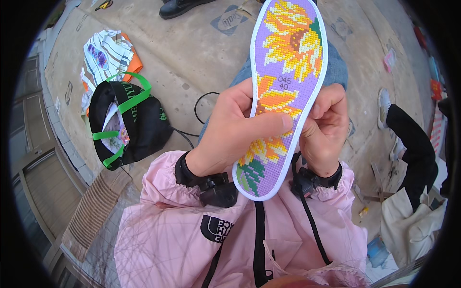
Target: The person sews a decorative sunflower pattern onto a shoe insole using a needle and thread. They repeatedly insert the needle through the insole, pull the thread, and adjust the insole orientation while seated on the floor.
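Note:
My left hand (225, 129) is closed around a long insole (288, 53), its thumb pressed on the front face over the stitched design. The insole is upright, lilac with a white border, covered with yellow-orange sunflowers and green leaves in cross-stitch. My right hand (324, 129) is curled at the insole's right edge, thumb and fingers pinched together. Whether it grips the edge or something small is hidden. Dark devices are strapped on both wrists below pink sleeves, and my jeans show behind the insole.
A black bag (144, 134) with green handles lies left, beside striped-and-orange cloth (113, 48). A cable (199, 103) crosses the tan ground covering (192, 57). Yellow-handled scissors (103, 6) and a dark boot (177, 9) are at the top. Another person's legs (413, 153) are right, above beige fabric (403, 225).

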`<move>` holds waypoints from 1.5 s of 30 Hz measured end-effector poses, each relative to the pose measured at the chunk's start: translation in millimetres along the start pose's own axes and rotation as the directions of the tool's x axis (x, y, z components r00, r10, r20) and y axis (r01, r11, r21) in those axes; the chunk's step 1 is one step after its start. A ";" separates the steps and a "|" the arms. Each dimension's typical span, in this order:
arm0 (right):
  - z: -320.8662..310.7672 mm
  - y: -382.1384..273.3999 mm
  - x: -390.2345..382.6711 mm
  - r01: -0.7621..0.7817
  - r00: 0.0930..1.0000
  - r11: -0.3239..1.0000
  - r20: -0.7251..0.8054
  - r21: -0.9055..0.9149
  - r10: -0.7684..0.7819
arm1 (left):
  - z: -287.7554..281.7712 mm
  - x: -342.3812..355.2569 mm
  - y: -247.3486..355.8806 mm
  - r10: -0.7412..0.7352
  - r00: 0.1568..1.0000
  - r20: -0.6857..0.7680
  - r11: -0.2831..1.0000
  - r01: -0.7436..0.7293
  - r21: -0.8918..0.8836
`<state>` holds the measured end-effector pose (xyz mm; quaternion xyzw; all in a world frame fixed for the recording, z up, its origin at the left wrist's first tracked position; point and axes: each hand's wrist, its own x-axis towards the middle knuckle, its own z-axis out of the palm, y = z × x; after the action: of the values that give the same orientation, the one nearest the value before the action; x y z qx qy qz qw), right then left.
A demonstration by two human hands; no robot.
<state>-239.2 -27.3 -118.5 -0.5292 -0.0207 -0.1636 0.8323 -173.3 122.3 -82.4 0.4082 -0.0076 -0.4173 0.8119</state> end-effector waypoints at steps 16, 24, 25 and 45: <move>9.6 -14.8 16.4 0.549 0.796 0.452 0.276 -0.703 -0.539 | -10.4 9.5 -14.4 0.376 0.909 -0.177 0.880 -0.291 0.374; -32.6 -68.0 1.0 0.385 0.849 0.642 -0.019 -0.663 -0.528 | -66.4 17.9 3.6 0.658 0.688 -0.307 0.685 -0.377 0.623; -48.2 -80.8 2.1 0.381 0.768 0.468 -0.009 -0.797 -0.640 | -78.6 15.7 9.0 0.702 0.628 -0.335 0.646 -0.362 0.672; 46.5 -17.3 -6.6 0.267 0.897 0.414 0.067 -0.871 -0.437 | -3.4 -7.6 -18.5 0.688 0.711 -0.147 0.691 -0.579 0.433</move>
<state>-244.0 9.0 -84.3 -0.8395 0.0240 -0.3675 0.3994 -189.4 123.8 -94.6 0.5772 -0.1027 -0.0321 0.8095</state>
